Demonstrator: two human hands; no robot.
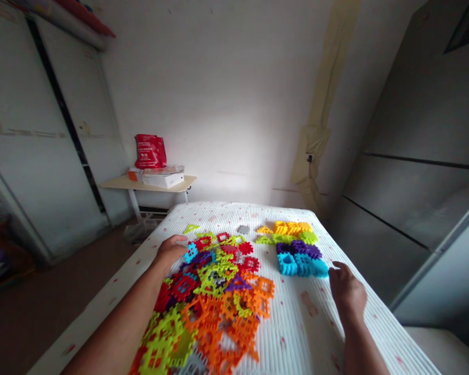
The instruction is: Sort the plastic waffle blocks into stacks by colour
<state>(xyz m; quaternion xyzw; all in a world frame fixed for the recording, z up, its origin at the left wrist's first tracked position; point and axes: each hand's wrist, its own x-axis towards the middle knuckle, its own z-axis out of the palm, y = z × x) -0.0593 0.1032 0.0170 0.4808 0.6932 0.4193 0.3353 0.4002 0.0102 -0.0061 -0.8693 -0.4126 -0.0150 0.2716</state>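
A heap of interlocking plastic waffle blocks in orange, lime green, red, purple and cyan lies on a white mattress with red specks. My left hand rests at the heap's far left edge, beside red and cyan pieces, and its fingers hide whatever is under them. Sorted blocks stand to the right in colour groups: yellow, lime green, purple and cyan. My right hand is just right of the cyan group, holding nothing visible.
A small cream table stands beyond the bed's far left corner, bearing a white box and a red bag. Tall wardrobe doors line the left, a brown floor lies beside the bed, and grey panels rise on the right.
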